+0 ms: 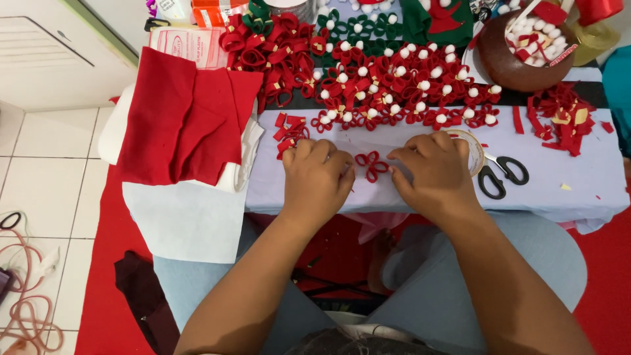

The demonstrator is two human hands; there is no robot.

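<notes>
A small red felt flower (372,165) of looped petals lies flat on the pale worktop (578,184), near its front edge. The left hand (317,179) and right hand (434,172) flank the flower, knuckles up, fingers curled with tips at its petals, apparently pinning it flat; neither lifts it. Right of the flower, just past the right hand, lie black scissors (502,176), within easy reach. Behind the flower, finished red flowers with white centres (401,89) crowd the worktop's rear. Left of the flower, folded red felt (184,118) overhangs the edge. Bare surface remains only around and right of the flower.
</notes>
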